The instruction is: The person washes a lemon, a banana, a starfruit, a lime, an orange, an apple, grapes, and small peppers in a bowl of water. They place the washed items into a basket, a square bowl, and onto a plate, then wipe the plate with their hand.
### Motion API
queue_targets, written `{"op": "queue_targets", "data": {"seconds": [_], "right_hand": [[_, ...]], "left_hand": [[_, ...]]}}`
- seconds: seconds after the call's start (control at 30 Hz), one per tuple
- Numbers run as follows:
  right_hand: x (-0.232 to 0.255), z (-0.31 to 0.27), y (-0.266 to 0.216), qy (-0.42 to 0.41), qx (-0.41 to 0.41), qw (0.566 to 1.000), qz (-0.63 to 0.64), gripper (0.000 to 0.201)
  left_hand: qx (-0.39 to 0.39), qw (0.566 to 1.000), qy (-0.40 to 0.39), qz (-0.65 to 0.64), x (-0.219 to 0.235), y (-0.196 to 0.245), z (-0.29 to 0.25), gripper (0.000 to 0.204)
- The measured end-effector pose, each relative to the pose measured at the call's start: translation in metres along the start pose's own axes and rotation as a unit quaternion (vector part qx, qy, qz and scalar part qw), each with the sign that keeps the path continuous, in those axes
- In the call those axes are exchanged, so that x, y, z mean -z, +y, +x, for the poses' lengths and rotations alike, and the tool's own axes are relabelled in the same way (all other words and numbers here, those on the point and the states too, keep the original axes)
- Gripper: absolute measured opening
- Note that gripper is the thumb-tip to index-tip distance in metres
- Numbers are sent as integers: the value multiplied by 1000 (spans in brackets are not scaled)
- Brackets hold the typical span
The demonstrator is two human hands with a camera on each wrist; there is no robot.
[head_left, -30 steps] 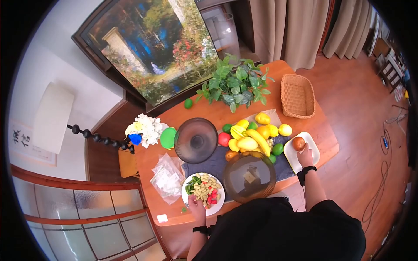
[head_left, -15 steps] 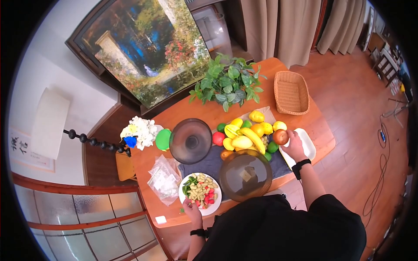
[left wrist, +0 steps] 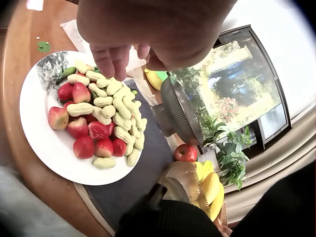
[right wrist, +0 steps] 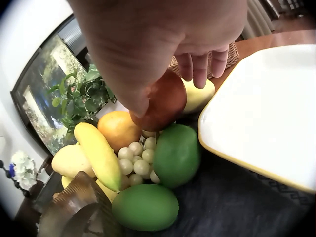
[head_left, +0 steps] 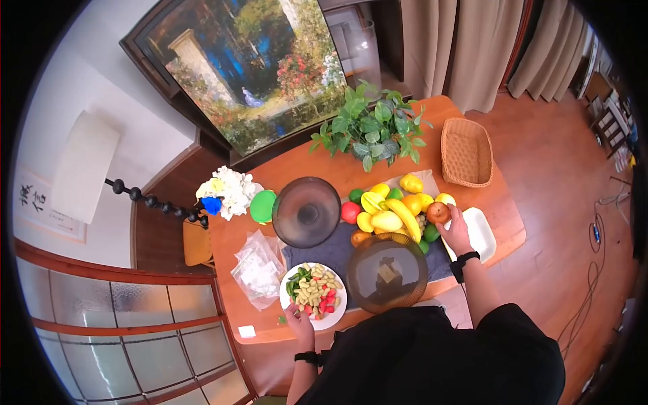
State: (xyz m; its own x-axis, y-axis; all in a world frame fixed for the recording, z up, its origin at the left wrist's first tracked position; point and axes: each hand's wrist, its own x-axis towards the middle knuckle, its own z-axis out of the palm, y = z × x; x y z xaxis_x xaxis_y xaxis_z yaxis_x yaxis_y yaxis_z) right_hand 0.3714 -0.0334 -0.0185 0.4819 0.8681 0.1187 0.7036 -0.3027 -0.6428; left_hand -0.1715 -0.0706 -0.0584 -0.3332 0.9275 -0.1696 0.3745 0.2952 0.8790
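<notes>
In the head view my right hand [head_left: 457, 233] grips a reddish-brown round fruit [head_left: 438, 213] at the right side of the fruit pile. The right wrist view has this fruit [right wrist: 165, 101] above pale grapes [right wrist: 136, 160] and beside a green fruit [right wrist: 177, 155], with the thumb against its near side. Right of that hand lies a white rectangular tray [head_left: 480, 233]. My left hand [head_left: 301, 325] is at the near edge of a white plate [left wrist: 44, 153], its fingers hanging loosely over peanuts [left wrist: 121, 108], small red fruits [left wrist: 79, 128] and a green pepper [left wrist: 65, 75].
Bananas [head_left: 403, 217] and several other fruits lie on a dark cloth. A brown glass bowl [head_left: 361, 297] stands in front of them, and a dark pedestal dish [head_left: 290, 233] to their left. Behind are a leafy plant [head_left: 371, 128] and a wicker basket [head_left: 466, 172]. Plastic bags [head_left: 256, 277] lie at left.
My right hand has carried the reddish-brown fruit from the white tray leftward to the fruit pile's edge. The left hand stays by the plate. The head view has shifted slightly.
</notes>
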Motion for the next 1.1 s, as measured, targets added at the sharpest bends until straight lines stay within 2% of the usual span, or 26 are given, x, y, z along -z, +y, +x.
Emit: {"op": "queue_targets", "data": {"seconds": [0.1, 0.17, 0.27, 0.33, 0.4, 0.43, 0.53, 0.6, 0.67, 0.73, 0.87, 0.93, 0.97, 1.03, 1.07, 1.1], "right_hand": [[-2, -4, -3, 4, 21, 999, 26, 64], [-4, -4, -4, 7, 23, 999, 43, 61], [-5, -3, -4, 34, 21, 998, 41, 57], [-8, -3, -2, 29, 16, 999, 31, 50], [-11, -1, 1, 33, -1, 999, 19, 45], [-10, -1, 0, 39, -6, 999, 11, 43], [-13, 0, 2, 34, -10, 999, 4, 44], [-13, 1, 2, 37, -6, 999, -4, 44], [-13, 1, -5, 36, -2, 999, -13, 45], [-12, 0, -11, 59, 12, 998, -4, 46], [-9, -2, -23, 62, 10, 998, 1, 48], [-7, -4, -32, 61, 15, 998, -5, 48], [-5, -4, -35, 59, 19, 998, -9, 48], [-7, -5, -37, 61, 23, 998, -7, 47], [-7, -6, -37, 62, 25, 998, -4, 47], [-6, -7, -37, 57, 15, 998, 5, 47]], "left_hand": [[22, 1000, 2, 3, 3, 18, -2, 36], [17, 999, 42, 11, -1, 28, 1, 38], [10, 998, 64, 15, 9, 23, 14, 39], [2, 996, 83, 27, 20, 7, 24, 39], [46, 993, 102, 44, 32, -4, 33, 39], [35, 990, 119, 74, 39, -8, 35, 38], [83, 981, 170, 37, 51, -14, 30, 37], [90, 977, 174, 81, 58, -52, 32, 34], [99, 971, 177, 126, 65, -69, 23, 32], [148, 967, 157, 137, 66, -86, 10, 34], [134, 968, 140, 161, 57, -123, -6, 35], [221, 974, 55, -5, 53, -118, -10, 36], [221, 974, 54, -8, 50, -115, -12, 36], [250, 965, -21, -76, 44, -109, -13, 31], [248, 965, -25, -77, 42, -106, -13, 31], [266, 954, -6, -139, 39, -102, -14, 30]]}}
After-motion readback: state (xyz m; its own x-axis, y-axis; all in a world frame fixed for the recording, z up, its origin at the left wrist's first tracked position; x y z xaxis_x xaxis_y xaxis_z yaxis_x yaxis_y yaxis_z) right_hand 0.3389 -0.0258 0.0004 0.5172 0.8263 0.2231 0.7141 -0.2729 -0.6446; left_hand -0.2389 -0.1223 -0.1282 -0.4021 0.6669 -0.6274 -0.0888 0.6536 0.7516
